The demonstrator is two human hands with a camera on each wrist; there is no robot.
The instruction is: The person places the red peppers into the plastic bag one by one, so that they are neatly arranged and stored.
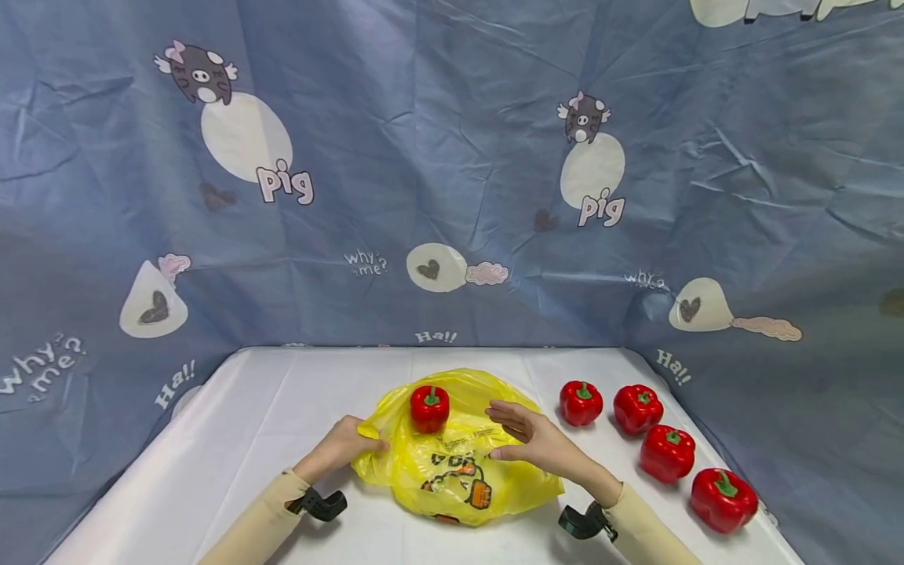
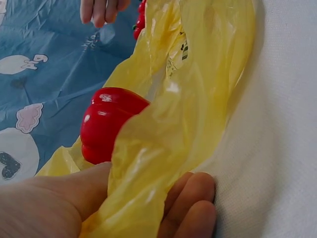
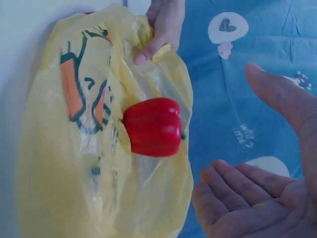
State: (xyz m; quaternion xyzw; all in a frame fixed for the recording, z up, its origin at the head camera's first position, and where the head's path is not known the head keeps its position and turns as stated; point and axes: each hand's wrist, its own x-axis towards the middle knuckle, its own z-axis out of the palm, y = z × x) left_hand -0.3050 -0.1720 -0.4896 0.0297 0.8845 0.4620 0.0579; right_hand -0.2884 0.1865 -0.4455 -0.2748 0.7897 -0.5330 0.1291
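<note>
- Blue printed cloth hangs behind a white-covered tabletop before us, with pigs and lettering on it.
- Our left hand pinches the left edge of a yellow plastic bag, thumb on one side of the film and fingers on the other.
- We see the bag spread mid-tabletop, its longer dimension running left to right, its orange-and-black print on the near side.
- One red bell pepper sits at the bag's far left, partly behind a yellow fold; its green stem points up and toward the cloth, and its blocky body shows only a slight long axis, along the stem.
- Our right hand is apart from the pepper, above the bag's right part, fingers extended and thumb spread, holding nothing.
- Four more red peppers form a slanting line at our right, stems upward.
</note>
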